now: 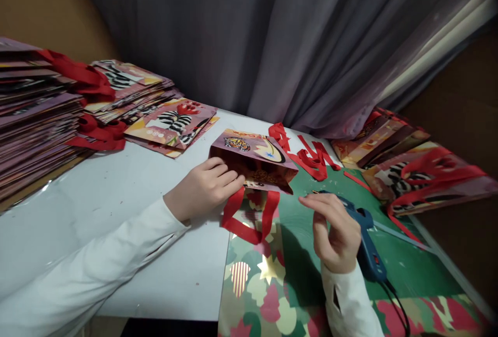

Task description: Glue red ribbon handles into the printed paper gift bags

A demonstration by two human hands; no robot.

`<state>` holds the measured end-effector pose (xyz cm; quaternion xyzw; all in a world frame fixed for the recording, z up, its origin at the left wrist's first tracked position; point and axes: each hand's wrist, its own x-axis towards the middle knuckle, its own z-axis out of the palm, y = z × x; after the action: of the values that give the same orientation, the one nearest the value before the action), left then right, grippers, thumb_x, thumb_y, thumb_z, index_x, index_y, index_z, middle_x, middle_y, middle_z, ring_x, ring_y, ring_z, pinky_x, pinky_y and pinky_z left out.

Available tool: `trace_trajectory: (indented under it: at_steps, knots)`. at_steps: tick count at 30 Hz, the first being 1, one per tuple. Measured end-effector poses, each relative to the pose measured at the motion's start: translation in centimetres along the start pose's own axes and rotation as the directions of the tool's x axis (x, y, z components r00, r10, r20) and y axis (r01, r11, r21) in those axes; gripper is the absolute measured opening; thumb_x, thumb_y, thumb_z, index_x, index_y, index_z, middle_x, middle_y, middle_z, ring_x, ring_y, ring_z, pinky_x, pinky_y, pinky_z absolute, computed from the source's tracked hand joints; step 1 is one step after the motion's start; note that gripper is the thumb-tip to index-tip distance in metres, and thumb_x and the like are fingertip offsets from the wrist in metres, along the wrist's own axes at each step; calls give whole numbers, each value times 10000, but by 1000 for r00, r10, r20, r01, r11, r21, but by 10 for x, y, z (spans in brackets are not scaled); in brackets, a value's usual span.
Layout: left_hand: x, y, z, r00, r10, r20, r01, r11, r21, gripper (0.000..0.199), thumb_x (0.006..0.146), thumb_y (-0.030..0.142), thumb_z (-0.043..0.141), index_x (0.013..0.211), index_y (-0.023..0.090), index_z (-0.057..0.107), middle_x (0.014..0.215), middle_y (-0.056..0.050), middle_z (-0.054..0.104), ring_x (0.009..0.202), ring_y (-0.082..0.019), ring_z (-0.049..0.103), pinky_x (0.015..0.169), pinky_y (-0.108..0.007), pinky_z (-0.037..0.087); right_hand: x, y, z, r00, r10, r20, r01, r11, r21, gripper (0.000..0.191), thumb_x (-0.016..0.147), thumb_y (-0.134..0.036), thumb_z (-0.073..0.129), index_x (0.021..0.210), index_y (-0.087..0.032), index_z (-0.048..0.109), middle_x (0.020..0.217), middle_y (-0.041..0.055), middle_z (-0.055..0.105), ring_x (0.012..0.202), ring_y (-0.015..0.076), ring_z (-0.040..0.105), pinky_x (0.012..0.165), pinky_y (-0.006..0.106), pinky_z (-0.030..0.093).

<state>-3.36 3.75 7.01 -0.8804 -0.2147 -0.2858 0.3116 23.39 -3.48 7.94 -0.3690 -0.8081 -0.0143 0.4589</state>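
Note:
A small pink paper gift bag with a butterfly print lies on its side at the table's middle, its red ribbon handle looping toward me. My left hand rests on the bag's left edge, fingers curled on it where the ribbon meets the bag. My right hand hovers to the bag's right with fingers loosely bent and nothing in it, just in front of a blue glue gun that lies on the green mat.
Tall piles of flat gift bags with red handles fill the left side, more bags fan out behind. Loose red ribbons lie past the bag. Further bags sit at right. A grey curtain hangs behind. Patterned paper covers the near edge.

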Motion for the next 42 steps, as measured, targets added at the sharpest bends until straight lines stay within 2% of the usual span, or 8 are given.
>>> trace_trajectory:
  at_steps: [10,16,20,24,28,32,36,42]
  knots:
    - [1,5,0,999,-21,-38,23,999,36,231,935,97,446,879,161,661,730,-19,701,637,-160,587,682,-345,471,29,-15,65,980,-96,174,182,787,-590,125,932,-219,569,906,-179,685,700,26,587,692,189,471,637,350,298]
    - [-1,5,1,998,-24,-53,25,999,33,235,919,76,441,903,156,662,745,-26,705,632,-155,586,690,-340,475,12,-22,28,999,33,-11,-34,994,-99,161,944,-167,518,869,-188,659,670,11,598,584,134,512,541,295,353]
    - [-2,3,0,998,-38,-50,40,998,42,250,916,75,434,900,170,665,745,-24,706,616,-149,575,692,-336,476,-4,-18,-30,773,448,-449,-286,878,384,377,973,-379,454,623,-253,512,469,-55,408,352,109,314,383,281,272]
    - [-1,2,-1,998,-45,-47,47,998,36,252,912,70,435,897,162,670,751,-29,710,613,-153,573,697,-337,480,-12,5,-68,746,561,-357,-415,812,410,435,980,-439,409,608,-240,512,447,-55,407,363,114,358,388,269,307]
    - [0,1,-1,997,-50,-64,53,998,34,241,911,81,444,884,151,672,747,-32,714,613,-160,579,696,-342,486,-16,13,-46,934,348,-85,-358,911,-205,466,907,-240,543,1368,-269,482,1268,119,573,1127,256,555,850,419,450]
    - [-2,-1,-3,995,-56,-78,58,998,23,240,916,114,444,893,174,675,760,-29,720,626,-154,594,701,-341,485,-10,5,1,997,-16,76,63,737,-673,451,885,-126,555,1303,-294,574,1169,94,619,1072,248,509,927,438,315]
    - [-2,-2,-5,993,-51,-109,52,999,7,227,910,125,450,930,168,672,853,-53,731,678,-165,613,761,-364,490,5,1,31,969,-207,135,237,626,-743,374,873,-137,615,1216,-283,640,1062,49,695,998,226,471,858,398,272]
    - [0,1,-11,972,-139,-191,111,982,-151,195,920,127,473,1011,174,640,799,-41,699,692,-157,597,780,-360,480,21,5,43,968,-248,33,220,783,-582,223,932,-130,536,1021,-257,697,939,5,735,919,219,458,799,391,247]
